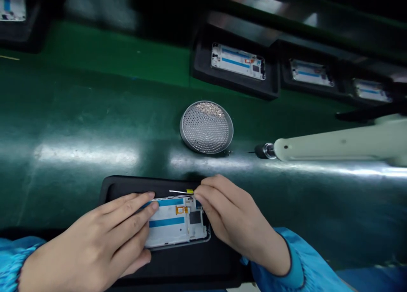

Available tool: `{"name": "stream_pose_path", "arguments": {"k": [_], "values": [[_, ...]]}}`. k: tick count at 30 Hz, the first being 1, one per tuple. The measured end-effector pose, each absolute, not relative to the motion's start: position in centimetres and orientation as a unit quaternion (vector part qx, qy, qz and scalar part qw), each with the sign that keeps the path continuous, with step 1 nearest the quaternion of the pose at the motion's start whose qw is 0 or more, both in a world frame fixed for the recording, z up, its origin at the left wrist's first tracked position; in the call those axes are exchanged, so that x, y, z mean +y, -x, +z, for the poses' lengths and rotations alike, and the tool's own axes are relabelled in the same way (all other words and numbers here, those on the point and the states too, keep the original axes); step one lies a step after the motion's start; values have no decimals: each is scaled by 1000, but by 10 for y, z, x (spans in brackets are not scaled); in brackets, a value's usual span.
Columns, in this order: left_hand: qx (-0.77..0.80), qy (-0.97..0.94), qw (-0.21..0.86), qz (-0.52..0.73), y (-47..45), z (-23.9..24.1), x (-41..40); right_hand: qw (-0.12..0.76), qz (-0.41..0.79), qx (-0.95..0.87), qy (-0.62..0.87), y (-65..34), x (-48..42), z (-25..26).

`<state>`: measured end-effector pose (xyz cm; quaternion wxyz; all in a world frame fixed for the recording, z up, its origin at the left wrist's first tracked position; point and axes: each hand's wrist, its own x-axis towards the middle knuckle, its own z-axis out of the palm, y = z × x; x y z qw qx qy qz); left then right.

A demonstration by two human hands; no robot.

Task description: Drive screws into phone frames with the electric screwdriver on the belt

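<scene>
A phone mid-frame with blue strips and an orange flex cable lies in a black tray right in front of me. My left hand steadies the frame's left end, its fingertips over the upper edge and its thumb by the lower edge. At the upper right edge, my right hand has thumb and index finger pinched on a thin pale strip with a yellow tab. The strip runs left along the frame's edge; its far end is hidden by my fingertips.
Beyond the tray, a round grey dish holds many tiny screws on a dimpled surface. An electric screwdriver points left from the right side. More phone frames sit in black trays along the far side of the green table.
</scene>
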<state>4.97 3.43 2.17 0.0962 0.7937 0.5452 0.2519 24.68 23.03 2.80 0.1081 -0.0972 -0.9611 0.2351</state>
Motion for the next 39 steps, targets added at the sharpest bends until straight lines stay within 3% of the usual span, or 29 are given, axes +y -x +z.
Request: {"name": "stream_pose_path", "arguments": {"k": [9,18,25,35,39], "values": [[549,-794,108,239,-49,22,32,134,288,-934,162,-245,235,34],[552,-792,112,233,-53,21,30,141,183,-972,-49,-252,237,29],[564,-783,119,233,-63,18,26,155,153,-973,-71,-248,240,28],[605,-783,23,139,-74,25,55,105,180,-978,-15,-247,233,31],[598,-788,17,141,-74,24,57,26,229,-969,88,-242,234,38]]}}
